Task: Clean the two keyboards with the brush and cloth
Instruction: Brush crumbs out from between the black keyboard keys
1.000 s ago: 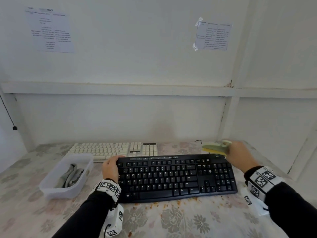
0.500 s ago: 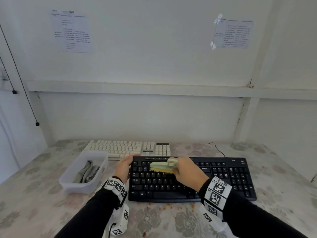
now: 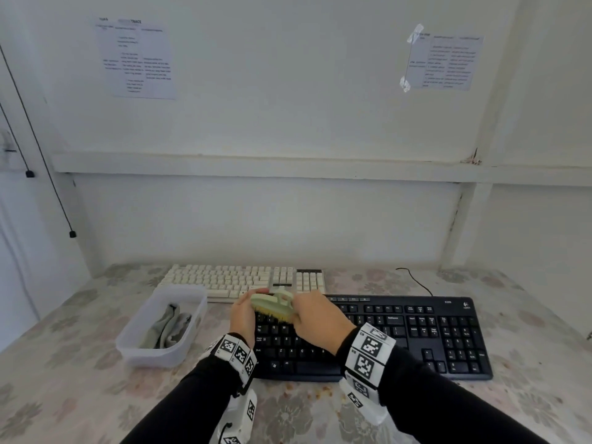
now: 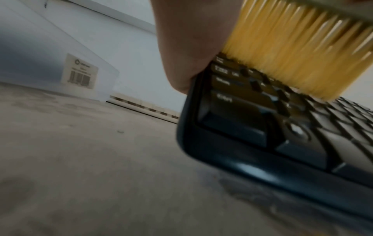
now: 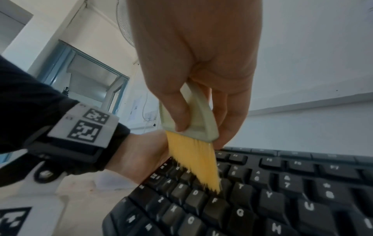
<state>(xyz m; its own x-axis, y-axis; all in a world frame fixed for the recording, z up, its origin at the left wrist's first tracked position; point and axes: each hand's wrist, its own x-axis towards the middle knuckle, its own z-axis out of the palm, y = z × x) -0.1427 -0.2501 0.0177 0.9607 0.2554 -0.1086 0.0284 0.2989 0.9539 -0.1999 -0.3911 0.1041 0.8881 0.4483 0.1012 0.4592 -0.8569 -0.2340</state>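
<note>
Two keyboards: black keyboard [image 3: 368, 339] near, white keyboard [image 3: 243, 281] just behind it at the far edge.
Right hand: right hand [image 3: 315, 317] is grasping the brush [image 3: 272, 306] by its pale green handle, yellow bristles down on the upper-left keys.
Left hand: left hand [image 3: 245, 315] grips the black board's left end, steadying it.
Brush feel: looks light, stiff back, soft bristles that bend; hold the handle, not the tufts.
Keyboard feel: rigid, light, likely to slide, so pin an end.
Cloth: grey cloth [image 3: 168, 328] lies in the plastic tub [image 3: 141, 350], left, untouched.
</note>
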